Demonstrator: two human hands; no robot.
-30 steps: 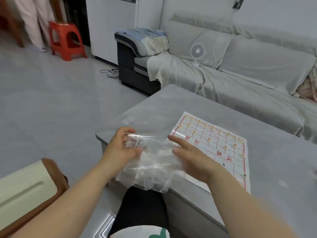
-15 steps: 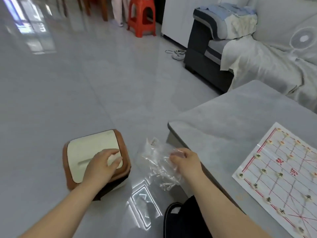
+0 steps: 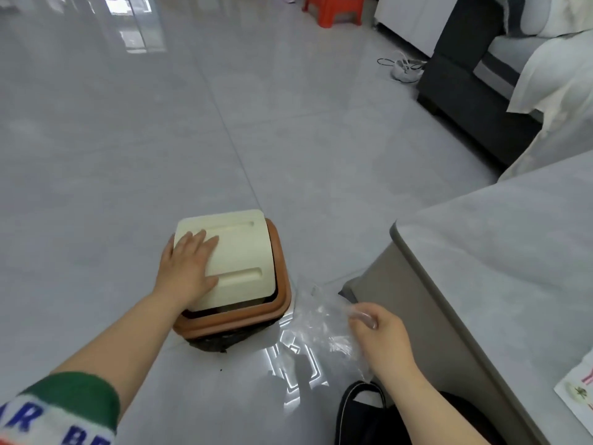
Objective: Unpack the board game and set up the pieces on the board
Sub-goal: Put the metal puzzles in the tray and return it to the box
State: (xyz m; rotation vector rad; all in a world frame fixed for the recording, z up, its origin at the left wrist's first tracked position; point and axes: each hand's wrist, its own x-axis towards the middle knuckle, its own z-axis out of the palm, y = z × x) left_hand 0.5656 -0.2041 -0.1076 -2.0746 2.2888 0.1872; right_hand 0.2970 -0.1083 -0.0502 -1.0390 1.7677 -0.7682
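Bright, even light. I note reflected glare on the floor, upper left and lower centre; edges bend.

Glossy grey floor tiles spread beyond the left fingers, mirroring window light far ahead; a red stool and a dark, pale-draped sofa stand well beyond the right fingers; a grey table lies just right of them.

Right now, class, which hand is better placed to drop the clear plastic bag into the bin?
The right. The right hand grips the clear plastic bag beside the bin; the left hand lies flat on the lid, likely pressing it, with a dark gap showing at its near edge.
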